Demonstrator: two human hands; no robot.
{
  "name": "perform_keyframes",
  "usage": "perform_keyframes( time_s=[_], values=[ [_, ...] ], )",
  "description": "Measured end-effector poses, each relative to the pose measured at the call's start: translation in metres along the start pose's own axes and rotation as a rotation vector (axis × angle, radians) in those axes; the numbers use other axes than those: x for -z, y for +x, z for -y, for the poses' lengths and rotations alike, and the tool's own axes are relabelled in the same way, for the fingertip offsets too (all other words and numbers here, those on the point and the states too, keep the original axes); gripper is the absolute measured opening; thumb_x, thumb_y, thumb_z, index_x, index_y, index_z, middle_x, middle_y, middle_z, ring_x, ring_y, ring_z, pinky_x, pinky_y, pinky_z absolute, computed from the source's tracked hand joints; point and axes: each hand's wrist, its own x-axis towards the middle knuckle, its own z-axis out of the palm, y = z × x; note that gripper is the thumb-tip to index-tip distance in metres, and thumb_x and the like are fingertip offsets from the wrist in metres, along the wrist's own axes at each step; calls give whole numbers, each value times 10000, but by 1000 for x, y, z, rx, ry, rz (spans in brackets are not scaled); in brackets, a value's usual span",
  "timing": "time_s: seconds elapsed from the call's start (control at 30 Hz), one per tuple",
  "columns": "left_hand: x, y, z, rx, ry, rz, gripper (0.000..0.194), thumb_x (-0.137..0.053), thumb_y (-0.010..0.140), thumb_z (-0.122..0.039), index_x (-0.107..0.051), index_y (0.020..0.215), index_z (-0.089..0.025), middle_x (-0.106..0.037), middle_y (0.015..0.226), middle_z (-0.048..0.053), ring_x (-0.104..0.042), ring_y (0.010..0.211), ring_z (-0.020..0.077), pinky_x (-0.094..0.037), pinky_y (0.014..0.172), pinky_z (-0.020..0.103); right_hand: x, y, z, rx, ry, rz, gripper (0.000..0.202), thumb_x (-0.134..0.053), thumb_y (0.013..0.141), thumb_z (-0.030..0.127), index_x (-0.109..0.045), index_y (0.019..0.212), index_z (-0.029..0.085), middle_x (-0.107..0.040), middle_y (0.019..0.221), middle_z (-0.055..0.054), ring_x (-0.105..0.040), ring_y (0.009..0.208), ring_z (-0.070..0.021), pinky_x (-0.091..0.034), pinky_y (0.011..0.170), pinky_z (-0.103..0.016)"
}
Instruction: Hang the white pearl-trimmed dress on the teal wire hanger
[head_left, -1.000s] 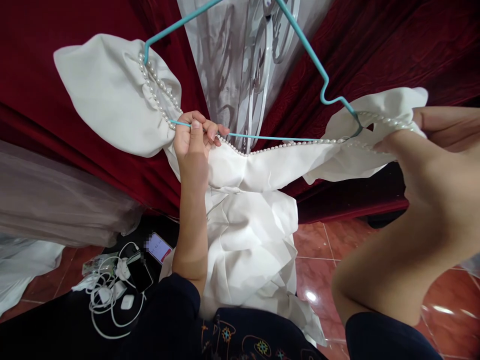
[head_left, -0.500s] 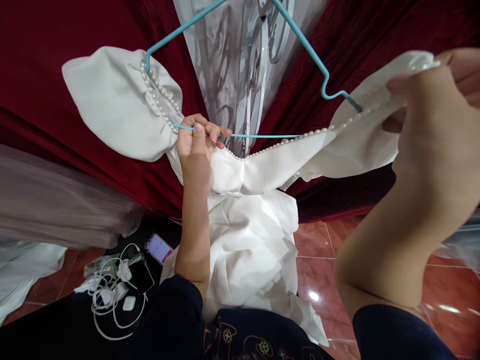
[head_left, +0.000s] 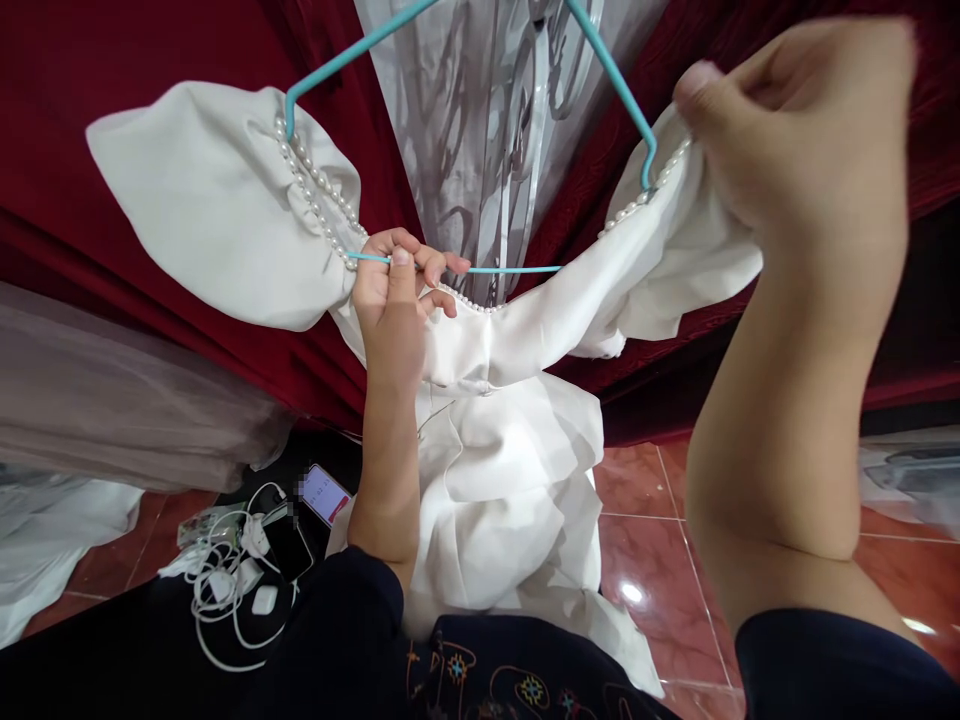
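Observation:
A white dress (head_left: 510,480) with puffed sleeves and a pearl-trimmed neckline hangs on a light blue hanger (head_left: 615,85). My left hand (head_left: 401,285) is pinched round the hanger's lower bar, beside the left sleeve (head_left: 217,200); its other fingers are loosely curled. Up at the right, my right hand (head_left: 795,130) grips the dress near the pearl edge of the right sleeve (head_left: 697,230). The hanger's right end meets the pearl trim there. The back of my right hand hides part of that sleeve.
Dark red curtains (head_left: 60,130) and a grey-white sheer cloth (head_left: 427,100) hang behind. At the lower left, white cables (head_left: 217,610), a lit phone (head_left: 325,493) and a dark phone (head_left: 291,548) lie on a black surface. Red tiles (head_left: 652,570) show at the right.
My right hand has moved up and to the left, bringing the right sleeve inward and bunching it near the hanger's end. My left hand keeps its hold, with one lower finger now more extended.

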Motion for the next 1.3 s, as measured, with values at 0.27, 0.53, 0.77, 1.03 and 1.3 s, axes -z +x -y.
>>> perform_keyframes(
  time_s=[0.27,0.53,0.77,1.03,1.3],
  values=[
    [-5,-3,5,-27,-9,4,299,-756,948,-500,-570,938,-267,-532,720,4,-705,833,211,-493,527,235,-11,-60,-13,734,362,-455,320,-609,1021,378,-807,1099,140,-752,1038,-103,-687,1015,-218,-483,861,-357],
    [-10,-10,6,-62,-7,18,153,-664,1023,-362,-580,962,-250,-634,786,12,-754,943,200,-571,617,223,-68,-117,-18,667,125,166,332,-577,992,310,-656,1308,247,-720,1304,-79,-669,1236,-271,-514,1076,-517],
    [-10,-44,7,-180,266,-118,263,-545,1098,-393,-715,1160,-201,-778,1125,77,-772,962,187,-601,719,259,-73,-110,-24,610,129,18,241,-542,1008,230,-686,1198,268,-756,1188,-64,-691,1155,-238,-525,1030,-499],
    [11,-32,22,-712,812,-599,442,-768,880,-236,-553,1266,-216,-592,1290,79,-603,1204,223,-538,998,385,-72,-117,-19,593,150,30,294,-573,975,181,-692,1232,262,-741,1217,-58,-677,1173,-254,-501,1034,-524],
    [17,16,15,-722,981,-646,591,-721,882,-97,-458,1379,-281,-494,1488,89,-429,1497,276,-344,1290,509,-71,-113,-8,546,-59,106,289,-545,992,264,-694,1239,254,-706,1155,-65,-618,1071,-265,-437,997,-490]
  ],
)
